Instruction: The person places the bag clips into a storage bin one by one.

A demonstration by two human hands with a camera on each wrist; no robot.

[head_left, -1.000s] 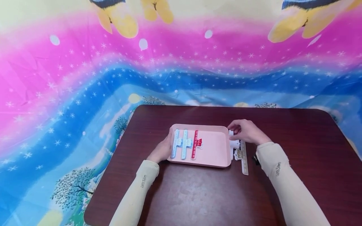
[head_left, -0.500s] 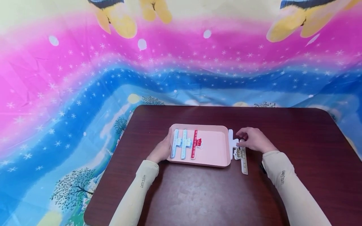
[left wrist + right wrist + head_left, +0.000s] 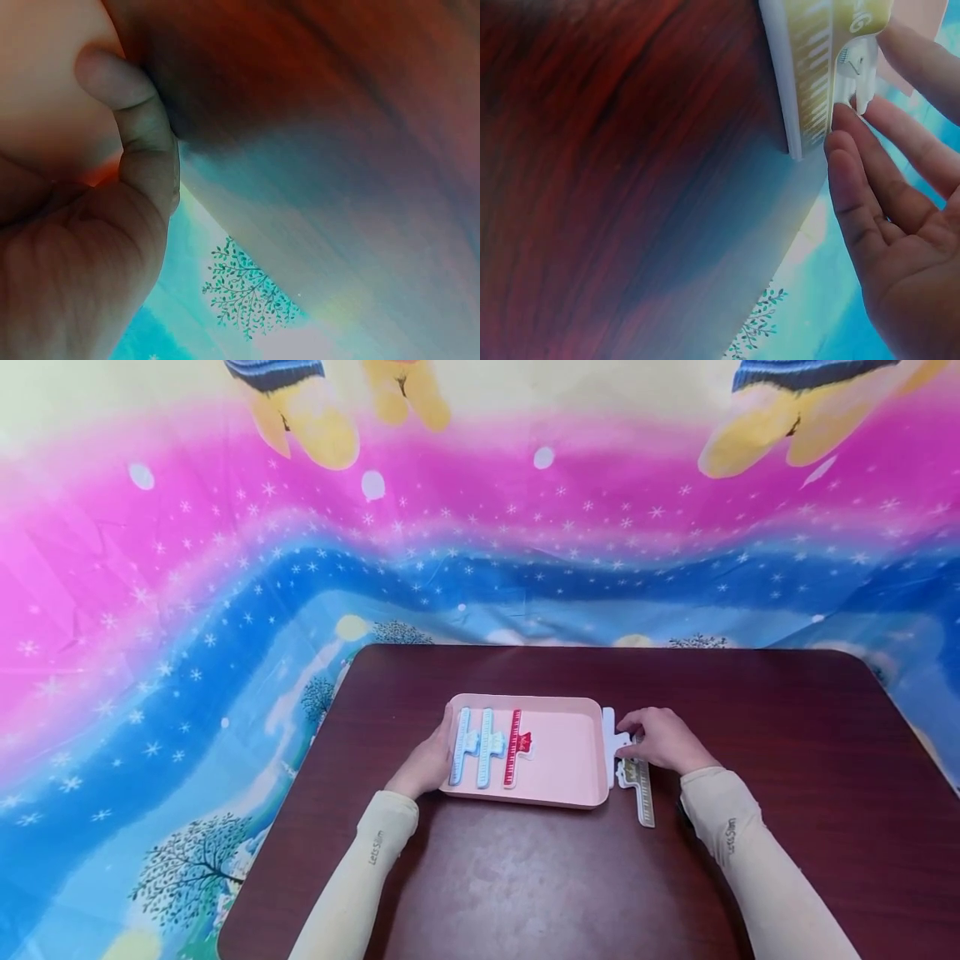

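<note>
Along its left edge, my left hand grips a pink tray; in the left wrist view a digit bends over its rim. Two light blue clips and a red clip lie side by side in the tray, long bars printed with key-like marks. Just right of the tray are a white clip and a gold clip. My right hand pinches the upper end of the gold clip, thumb and fingertips at its bar and handle in the right wrist view, covering part of it.
A dark red-brown table with rounded corners carries everything. Behind and to the left hangs a colourful printed cloth, close to the table's edge.
My right hand has come down from the white clip's upper end to the gold clip, swinging out to the right on the way. My left hand stays at the tray.
</note>
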